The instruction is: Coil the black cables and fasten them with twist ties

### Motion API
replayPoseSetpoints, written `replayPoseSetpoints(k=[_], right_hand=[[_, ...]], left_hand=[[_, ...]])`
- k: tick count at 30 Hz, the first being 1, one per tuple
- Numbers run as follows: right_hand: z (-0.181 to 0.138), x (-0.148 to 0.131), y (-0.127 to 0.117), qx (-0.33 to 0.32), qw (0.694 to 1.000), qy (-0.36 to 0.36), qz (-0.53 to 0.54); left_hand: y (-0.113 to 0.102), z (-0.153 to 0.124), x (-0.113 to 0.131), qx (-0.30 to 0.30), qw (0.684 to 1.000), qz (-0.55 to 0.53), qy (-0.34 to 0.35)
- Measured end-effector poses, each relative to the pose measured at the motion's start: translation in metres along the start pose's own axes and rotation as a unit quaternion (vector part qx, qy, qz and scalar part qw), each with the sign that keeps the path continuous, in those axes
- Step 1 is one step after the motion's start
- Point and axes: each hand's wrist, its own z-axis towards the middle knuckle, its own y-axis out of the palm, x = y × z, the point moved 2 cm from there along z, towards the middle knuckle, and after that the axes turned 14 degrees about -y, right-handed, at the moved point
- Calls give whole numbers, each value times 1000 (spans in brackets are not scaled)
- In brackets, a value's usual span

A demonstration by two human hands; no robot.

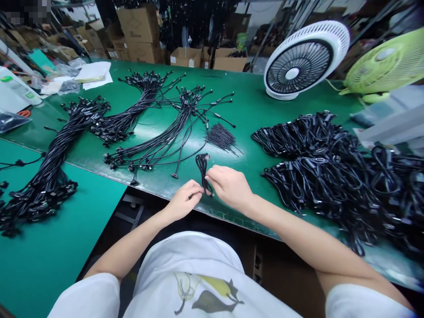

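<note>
My two hands meet at the near edge of the green table [251,101]. A short black cable [202,165], folded into a small coil, stands up between them. My right hand [228,186] is closed around the coil's lower part. My left hand [184,201] pinches at the coil's base, where a thin black tie seems to stick out. A small heap of thin black ties [221,138] lies just beyond my hands. Straight black cables with connectors [155,141] fan out to the left of it.
A large pile of coiled black cables [331,172] fills the right side. Long cable bundles [49,172] lie at left across a second green table [39,251]. A white fan [303,59] and a green fan [386,66] stand at the back right. Cardboard boxes [141,31] line the far edge.
</note>
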Motion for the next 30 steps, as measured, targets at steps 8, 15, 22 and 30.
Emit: replayPoseSetpoints(k=[8,15,22,30], right_hand=[[-7,1,14,-29,975,50,215],[-1,19,9,40,865,182,466],[-4,-4,8,31,989,129,68],[-20,9,44,-78,978,178,79]], left_hand=[[-15,4,6,-22,986,-160,-39],[-1,3,-4,59,998,21,0],[21,3,-4,67,988,132,42],[12,23,-9,-60,975,212,44]])
